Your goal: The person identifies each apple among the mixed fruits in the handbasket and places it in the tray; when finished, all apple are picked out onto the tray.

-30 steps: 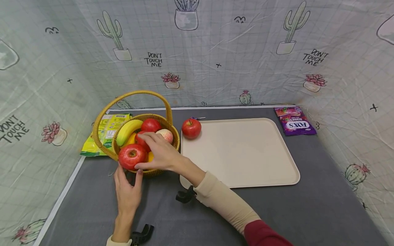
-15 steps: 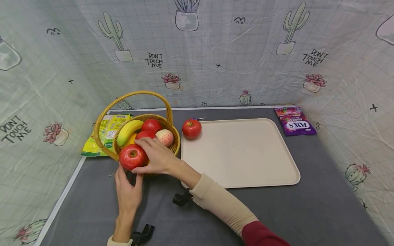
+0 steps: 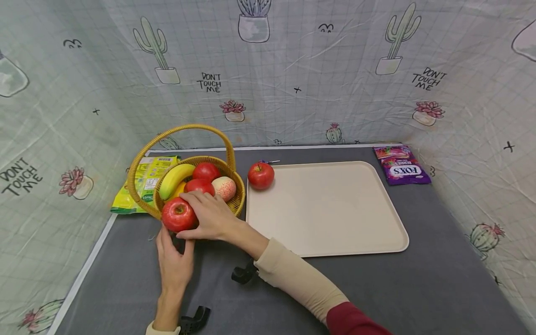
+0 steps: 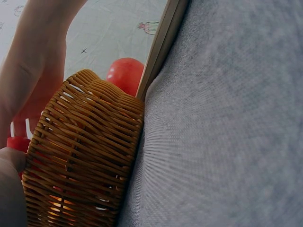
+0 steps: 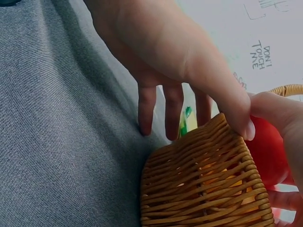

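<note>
A yellow wicker basket (image 3: 239,179) at the left of the table holds fruit. My right hand (image 3: 211,216) grips a large red apple (image 3: 177,215) at the basket's front rim, fingers over its right side and thumb below. My left hand (image 3: 176,260) straddles the basket's front left; in the right wrist view its fingers (image 5: 174,111) are straight and its thumb tip lies at the rim, close to the apple. Behind the held apple lie two other red apples (image 3: 206,171), a banana (image 3: 172,180) and a speckled peach (image 3: 224,187). Its underside is hidden.
A beige tray (image 3: 326,209) fills the right of the table, with another red apple (image 3: 261,175) on its back left corner. A yellow-green packet (image 3: 146,179) lies behind the basket. At the back right is a purple packet (image 3: 403,167).
My right hand has moved slightly left and toward me around the front apple, exposing more of the apple and peach behind it. My left hand has stayed nearly still at the basket.
</note>
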Demonstrator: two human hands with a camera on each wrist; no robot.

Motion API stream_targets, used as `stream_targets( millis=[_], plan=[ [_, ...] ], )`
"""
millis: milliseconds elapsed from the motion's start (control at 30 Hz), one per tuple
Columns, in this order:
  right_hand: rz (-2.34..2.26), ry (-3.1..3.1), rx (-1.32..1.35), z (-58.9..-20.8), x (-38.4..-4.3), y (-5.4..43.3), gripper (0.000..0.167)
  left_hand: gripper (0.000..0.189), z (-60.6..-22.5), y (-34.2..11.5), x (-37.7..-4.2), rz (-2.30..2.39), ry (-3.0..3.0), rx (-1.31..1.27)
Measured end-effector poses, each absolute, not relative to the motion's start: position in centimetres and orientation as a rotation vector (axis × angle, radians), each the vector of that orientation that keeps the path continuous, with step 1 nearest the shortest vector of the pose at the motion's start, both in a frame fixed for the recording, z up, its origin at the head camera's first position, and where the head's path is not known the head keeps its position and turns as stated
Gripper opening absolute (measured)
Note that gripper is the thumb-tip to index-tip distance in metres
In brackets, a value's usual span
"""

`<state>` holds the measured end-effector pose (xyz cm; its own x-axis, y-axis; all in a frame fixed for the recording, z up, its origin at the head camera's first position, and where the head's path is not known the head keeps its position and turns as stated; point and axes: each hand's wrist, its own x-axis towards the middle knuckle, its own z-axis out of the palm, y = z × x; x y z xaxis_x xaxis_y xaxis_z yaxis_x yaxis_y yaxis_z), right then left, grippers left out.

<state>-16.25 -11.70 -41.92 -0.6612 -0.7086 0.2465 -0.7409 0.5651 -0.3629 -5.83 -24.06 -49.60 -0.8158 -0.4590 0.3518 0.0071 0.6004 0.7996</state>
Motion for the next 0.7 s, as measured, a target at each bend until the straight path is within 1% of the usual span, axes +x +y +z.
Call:
stream_targets(
  millis=[400,700],
  plan=[
    [0.614,-2.705,1.191,-42.34,-15.92,-12.35,0.089,0.079,-49.74,-24.21,-5.79,-1.136,-2.303,0.356],
    [0.716,-2.71,1.182,-42.43,-15.99,-12.19,0.085,0.08,-49.81,-24.16,-5.86,-1.13,-2.296,0.35]
  ],
)
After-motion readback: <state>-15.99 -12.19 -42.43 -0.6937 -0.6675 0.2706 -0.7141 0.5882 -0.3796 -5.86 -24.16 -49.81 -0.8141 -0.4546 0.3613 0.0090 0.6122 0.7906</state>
